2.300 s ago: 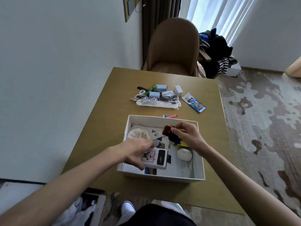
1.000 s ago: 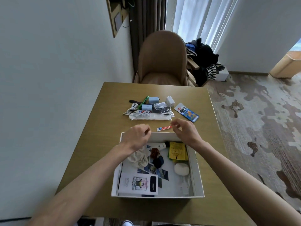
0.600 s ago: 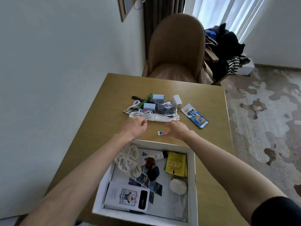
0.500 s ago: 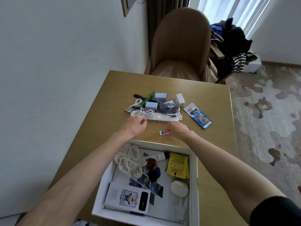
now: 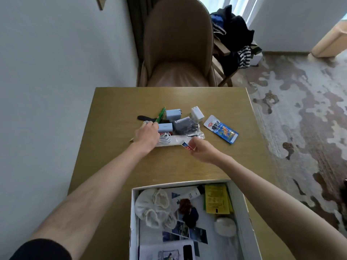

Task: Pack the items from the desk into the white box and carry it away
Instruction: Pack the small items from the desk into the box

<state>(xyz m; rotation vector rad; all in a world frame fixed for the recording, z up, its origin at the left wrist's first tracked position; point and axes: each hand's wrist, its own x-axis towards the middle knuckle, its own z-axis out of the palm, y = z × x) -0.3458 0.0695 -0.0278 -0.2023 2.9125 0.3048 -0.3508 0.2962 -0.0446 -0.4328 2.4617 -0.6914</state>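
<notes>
Beyond the white box (image 5: pixel 241 212), on the desk (image 5: pixel 116 166), the right hand (image 5: pixel 203 152) pinches a small red-and-blue sachet (image 5: pixel 186 145) at its fingertips; the left hand (image 5: pixel 147 136) curls its fingers over a white cable (image 5: pixel 166 138), grip unclear.

White box (image 5: pixel 240 207) cut by bottom edge; left hand (image 5: pixel 147 136) fingertips hidden, perhaps gripping cables (image 5: pixel 165 138).
</notes>
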